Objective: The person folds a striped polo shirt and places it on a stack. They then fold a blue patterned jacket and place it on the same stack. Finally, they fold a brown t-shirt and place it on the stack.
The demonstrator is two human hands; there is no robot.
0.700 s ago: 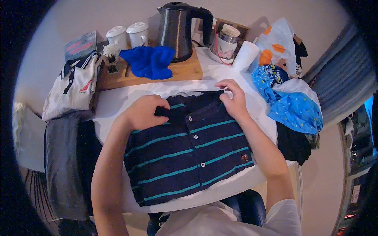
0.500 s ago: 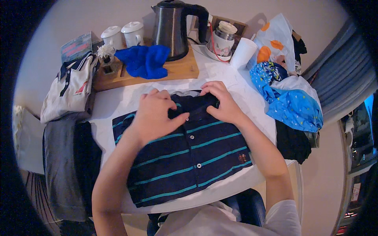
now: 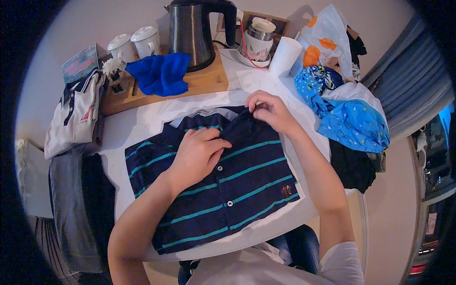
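A folded navy polo shirt [image 3: 254, 176] with teal stripes and white buttons lies front up on the white table, its collar toward the far side. My right hand [image 3: 271, 111] pinches the right side of the dark collar, fingers and thumb closed on the cloth. Over the upper front, my left hand [image 3: 202, 154] rests by the neck opening with its fingers bent onto the placket edge; its fingertips are partly hidden against the dark fabric. A grey lining shows inside the back of the neck.
A wooden tray [image 3: 209, 84] at the back holds a kettle [image 3: 190, 35], white lidded cups [image 3: 145, 42] and a blue cloth [image 3: 159, 73]. Folded clothes [image 3: 71, 116] are stacked left. A jar [image 3: 257, 42], paper roll [image 3: 286, 56], plastic bag [image 3: 327, 40] and blue patterned cloth [image 3: 354, 128] stand right.
My right hand has moved to the collar's right side and turned its fingers inward. My left hand has come down and right from the collar to the placket. The view has shifted slightly.
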